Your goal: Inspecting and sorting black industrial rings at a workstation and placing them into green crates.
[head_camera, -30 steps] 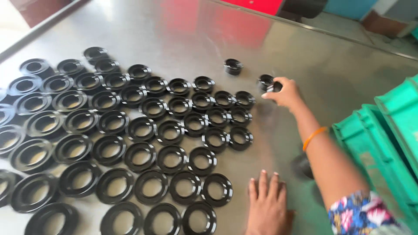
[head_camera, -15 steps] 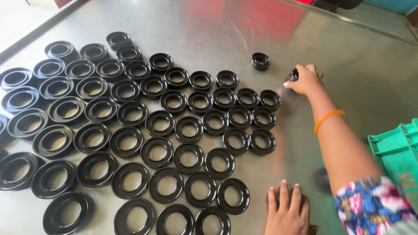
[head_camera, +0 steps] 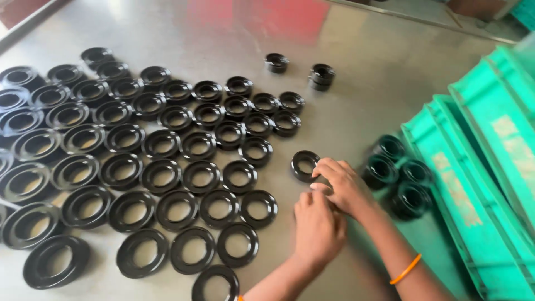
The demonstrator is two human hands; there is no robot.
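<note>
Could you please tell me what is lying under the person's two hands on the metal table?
Only one black ring shows, at the right hand's fingertips. The left hand overlaps that hand, and whatever lies beneath both is covered.

Black rings (head_camera: 161, 177), green bins (head_camera: 473, 184), orange bangle (head_camera: 405, 270).
</note>
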